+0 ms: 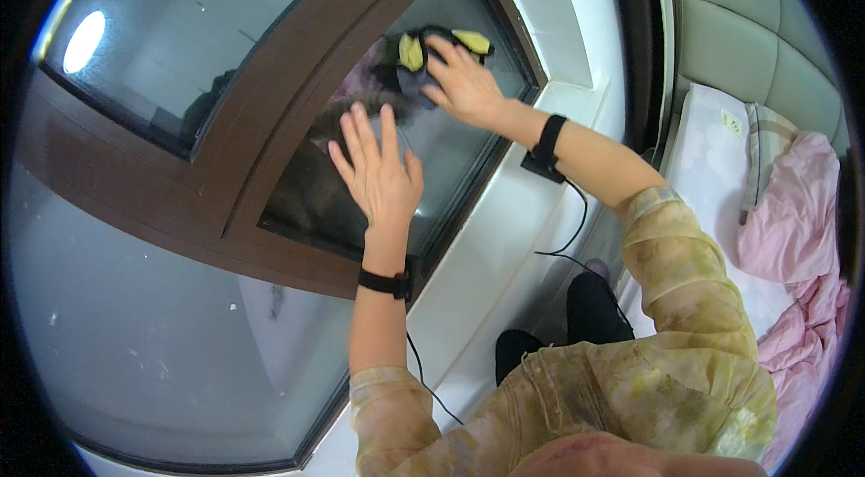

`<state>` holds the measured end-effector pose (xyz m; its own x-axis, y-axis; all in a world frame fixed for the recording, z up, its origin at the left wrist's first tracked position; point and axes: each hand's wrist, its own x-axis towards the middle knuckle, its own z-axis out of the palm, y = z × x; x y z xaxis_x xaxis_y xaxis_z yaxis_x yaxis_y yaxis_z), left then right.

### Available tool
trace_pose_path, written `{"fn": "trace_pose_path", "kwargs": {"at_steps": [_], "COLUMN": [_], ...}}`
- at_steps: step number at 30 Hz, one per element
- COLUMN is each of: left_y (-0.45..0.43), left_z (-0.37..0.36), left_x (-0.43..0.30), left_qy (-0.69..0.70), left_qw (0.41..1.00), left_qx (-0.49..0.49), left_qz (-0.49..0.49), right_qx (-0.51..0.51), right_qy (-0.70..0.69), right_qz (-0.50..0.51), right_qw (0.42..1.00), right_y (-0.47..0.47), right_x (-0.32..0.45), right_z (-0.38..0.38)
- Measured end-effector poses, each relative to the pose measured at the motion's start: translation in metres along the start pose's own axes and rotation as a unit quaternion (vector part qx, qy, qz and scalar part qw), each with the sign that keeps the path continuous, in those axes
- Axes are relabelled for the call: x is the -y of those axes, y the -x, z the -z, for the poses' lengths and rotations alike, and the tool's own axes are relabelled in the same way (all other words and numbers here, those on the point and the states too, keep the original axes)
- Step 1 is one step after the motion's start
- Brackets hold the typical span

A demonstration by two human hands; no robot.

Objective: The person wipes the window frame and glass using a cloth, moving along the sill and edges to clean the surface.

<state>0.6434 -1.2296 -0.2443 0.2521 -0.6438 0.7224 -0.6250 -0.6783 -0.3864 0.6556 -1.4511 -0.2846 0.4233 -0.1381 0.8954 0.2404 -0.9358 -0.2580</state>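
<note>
My left hand is spread with its fingers apart, palm towards the glass pane of a brown-framed window, and holds nothing. Up and to the right of it, my right hand has its fingers on a black-and-yellow item against the same pane. The yellow parts show on both sides of the fingers. Whether this item is a wiper or a pad I cannot tell. Dark and pinkish reflections in the glass blur its lower edge. Each wrist bears a black strap.
The brown window frame divides this pane from larger ones. A white sill runs below it. Thin black cables hang from the wrist straps. At the right lies a bed with a white sheet, pink bedding and a padded headboard.
</note>
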Motion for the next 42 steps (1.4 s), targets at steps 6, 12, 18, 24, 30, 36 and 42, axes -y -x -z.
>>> {"fn": "trace_pose_path", "kwargs": {"at_steps": [6,12,18,24,30,36,42], "left_y": [0.021,0.02,0.021,0.02,0.02,0.02,0.02], "left_z": [-0.031,-0.044,-0.049,-0.051,-0.052,-0.053,-0.055], "left_x": [0.005,0.004,0.006,0.005,0.005,0.006,0.004], "left_qy": [-0.103,-0.157,-0.142,-0.166,-0.171,-0.174,-0.167], "left_qw": [0.994,0.987,0.989,0.984,0.984,0.983,0.984], "left_qx": [0.016,-0.003,-0.03,-0.046,-0.04,-0.043,-0.049], "left_qz": [0.037,0.039,0.037,0.036,0.035,0.034,0.04], "right_qx": [-0.088,-0.094,-0.193,-0.079,0.169,0.186,0.094], "right_qy": [0.092,0.093,0.052,0.092,0.124,0.206,0.131], "right_qz": [-0.036,-0.18,-0.173,-0.222,-0.381,-0.234,-0.223], "right_qw": [0.991,0.975,0.965,0.967,0.9,0.932,0.961], "right_y": [-0.046,-0.029,-0.017,0.043,0.118,0.129,0.114], "right_x": [-0.069,-0.142,-0.173,-0.191,-0.172,-0.149,-0.172], "right_z": [-0.012,-0.022,0.012,-0.036,-0.047,-0.025,-0.03]}}
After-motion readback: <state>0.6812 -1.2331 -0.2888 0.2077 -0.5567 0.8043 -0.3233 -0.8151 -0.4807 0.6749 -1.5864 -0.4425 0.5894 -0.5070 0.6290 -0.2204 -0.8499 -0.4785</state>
